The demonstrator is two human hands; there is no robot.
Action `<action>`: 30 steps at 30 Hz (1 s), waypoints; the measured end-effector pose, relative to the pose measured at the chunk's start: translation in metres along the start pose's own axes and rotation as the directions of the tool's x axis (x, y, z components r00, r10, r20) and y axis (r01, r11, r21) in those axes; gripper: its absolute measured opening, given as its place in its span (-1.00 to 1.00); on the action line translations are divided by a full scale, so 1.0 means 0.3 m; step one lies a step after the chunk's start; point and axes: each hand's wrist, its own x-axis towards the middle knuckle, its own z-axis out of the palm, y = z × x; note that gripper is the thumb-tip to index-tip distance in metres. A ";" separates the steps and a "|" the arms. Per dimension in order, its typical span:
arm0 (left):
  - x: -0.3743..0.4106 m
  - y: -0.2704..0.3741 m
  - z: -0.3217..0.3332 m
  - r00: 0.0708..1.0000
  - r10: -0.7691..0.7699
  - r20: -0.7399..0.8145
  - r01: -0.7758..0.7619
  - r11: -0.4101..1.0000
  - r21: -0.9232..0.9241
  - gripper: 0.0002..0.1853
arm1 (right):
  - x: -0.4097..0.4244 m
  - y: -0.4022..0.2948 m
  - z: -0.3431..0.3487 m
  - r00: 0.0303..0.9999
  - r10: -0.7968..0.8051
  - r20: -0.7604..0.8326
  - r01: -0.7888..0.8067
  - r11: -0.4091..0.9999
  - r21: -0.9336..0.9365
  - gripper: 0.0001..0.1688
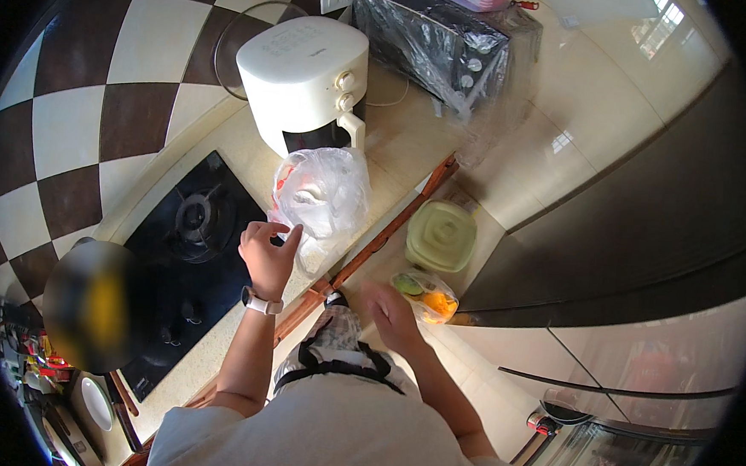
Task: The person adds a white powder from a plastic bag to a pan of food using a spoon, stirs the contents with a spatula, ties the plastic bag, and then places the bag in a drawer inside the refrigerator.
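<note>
My left hand [269, 259], with a watch on its wrist, is over the counter at the near edge of a clear plastic bag [333, 195]. Its thumb and forefinger are apart, with nothing seen between them. The crumpled bag has red print, and something whitish shows inside it. It sits in front of a white air fryer [302, 75], overlapping its lower front. My right hand [391, 317] is in front of my body, beyond the counter edge, slightly blurred with fingers bent. In the picture it is beside a bag of green and orange produce [432, 297]; whether it holds anything is unclear.
A black gas hob [198, 267] lies left, with a round pan [90, 305], partly blurred, over its near end. A plastic-wrapped black appliance [436, 44] stands behind. Right of the wooden counter edge [386, 230] are a pale green lidded container [441, 235] and a dark, glossy cabinet-like surface [631, 204].
</note>
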 end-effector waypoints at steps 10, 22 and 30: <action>0.087 -0.045 0.009 0.856 -0.272 0.440 0.451 0.810 -0.376 -0.82 | 0.517 0.042 0.083 0.920 -0.273 0.280 0.329 0.928 -0.174 -0.40; 0.180 0.031 -0.064 0.864 -0.228 0.450 0.496 0.549 -0.673 -0.84 | 0.864 0.211 -0.020 0.926 -0.219 0.307 0.334 0.855 -0.397 -0.13; 0.189 0.050 0.103 0.956 -0.008 0.293 0.096 0.953 -0.287 0.17 | 0.939 0.090 -0.043 0.824 -0.543 0.162 0.547 0.837 0.026 -0.83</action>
